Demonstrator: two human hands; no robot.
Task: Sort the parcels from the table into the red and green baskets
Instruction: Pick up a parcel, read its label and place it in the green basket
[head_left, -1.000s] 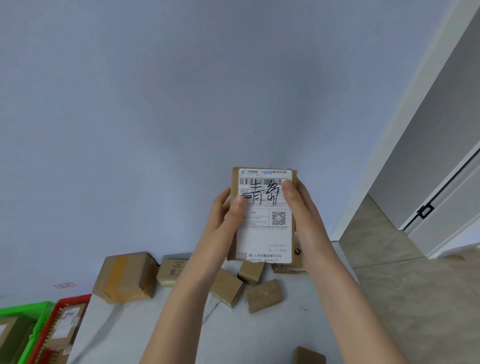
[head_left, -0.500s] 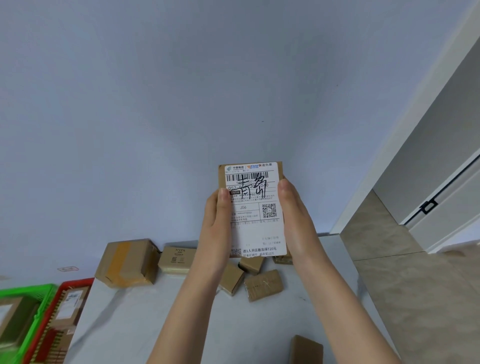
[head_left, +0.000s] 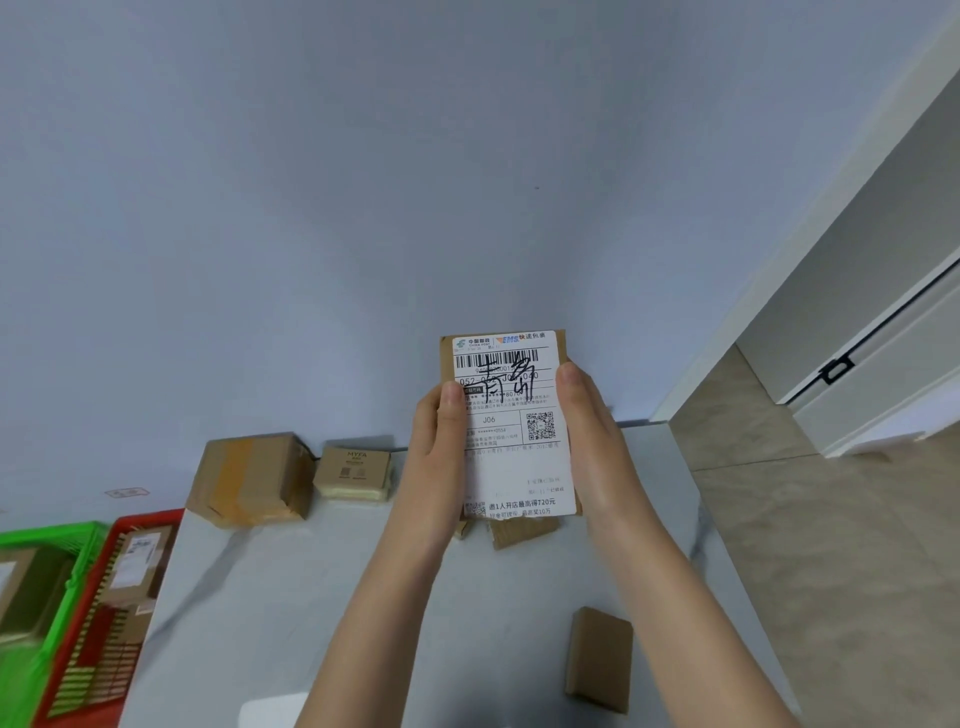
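Observation:
Above the white table I hold up a flat brown parcel with a white shipping label facing me, handwriting across its barcode. My left hand grips its left edge and my right hand grips its right edge. At the far left stand the red basket and the green basket, each with parcels inside. On the table lie a large taped box, a small printed box, a small parcel at the front right, and a few parcels partly hidden behind the held one.
A pale blue wall rises behind the table. Tiled floor and a white door frame lie to the right. The table's right edge runs diagonally near my right forearm.
The view has tilted down, so the table and baskets show more. The parcel stays upright between both hands, and my left thumb has slid to its edge off the label.

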